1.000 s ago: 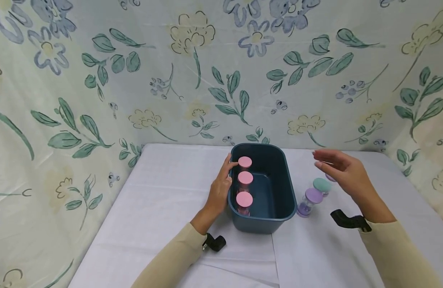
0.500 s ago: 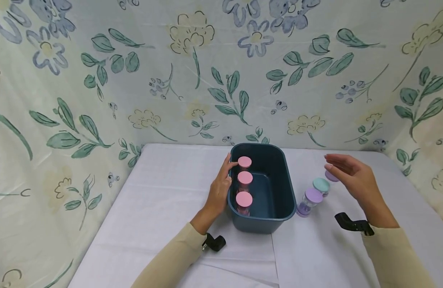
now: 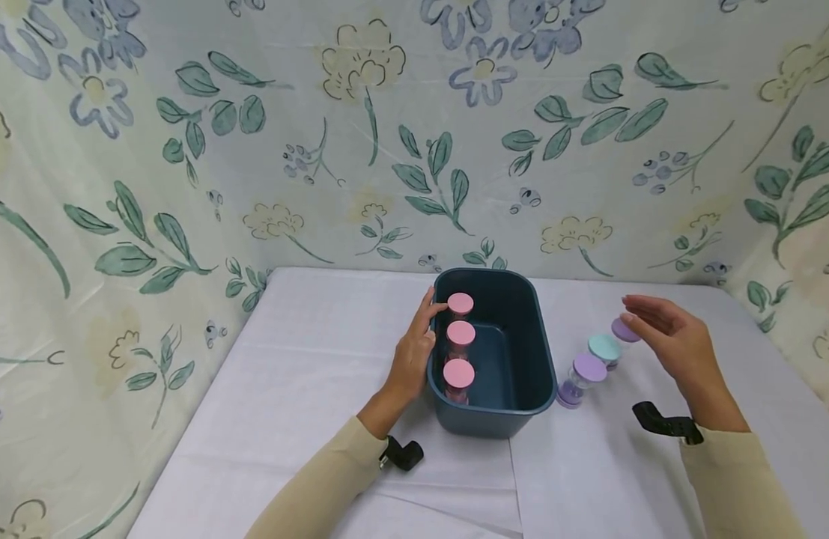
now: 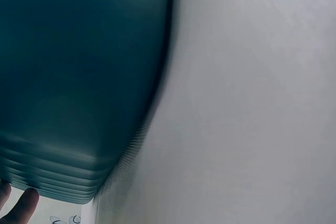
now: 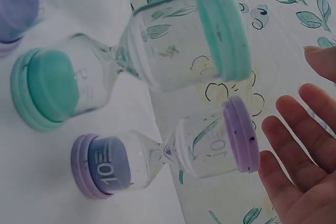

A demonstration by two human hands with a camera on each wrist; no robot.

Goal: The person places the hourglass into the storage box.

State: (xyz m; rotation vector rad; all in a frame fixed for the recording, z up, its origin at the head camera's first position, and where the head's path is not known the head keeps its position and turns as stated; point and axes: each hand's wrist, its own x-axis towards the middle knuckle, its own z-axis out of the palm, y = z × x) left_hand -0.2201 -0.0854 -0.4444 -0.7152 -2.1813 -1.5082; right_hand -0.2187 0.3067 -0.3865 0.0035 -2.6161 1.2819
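Note:
My left hand (image 3: 409, 355) holds the left rim of a dark blue plastic bin (image 3: 490, 423), one finger reaching over the edge beside the farthest pink-capped sand timer (image 3: 460, 304). Two more pink-capped timers, a middle one (image 3: 460, 334) and a near one (image 3: 458, 374), stand in line inside the bin. My right hand (image 3: 677, 344), fingers loosely bent, is beside the purple-capped sand timer (image 5: 197, 148); contact cannot be told. Close to it stand a teal-capped sand timer (image 5: 163, 40) and a nearer purple one (image 3: 582, 378). The left wrist view shows the bin's wall (image 4: 79, 77) and two fingertips.
A white cloth covers the table (image 3: 306, 374), with a fold running below the bin. Behind it hangs a floral curtain (image 3: 360, 172). Black wrist-worn cameras sit on the left wrist (image 3: 404, 454) and right wrist (image 3: 663, 423).
My right hand has moved right and slightly toward me, down beside the far purple sand timer, whose cap now shows more. The left hand and the bin have stayed put.

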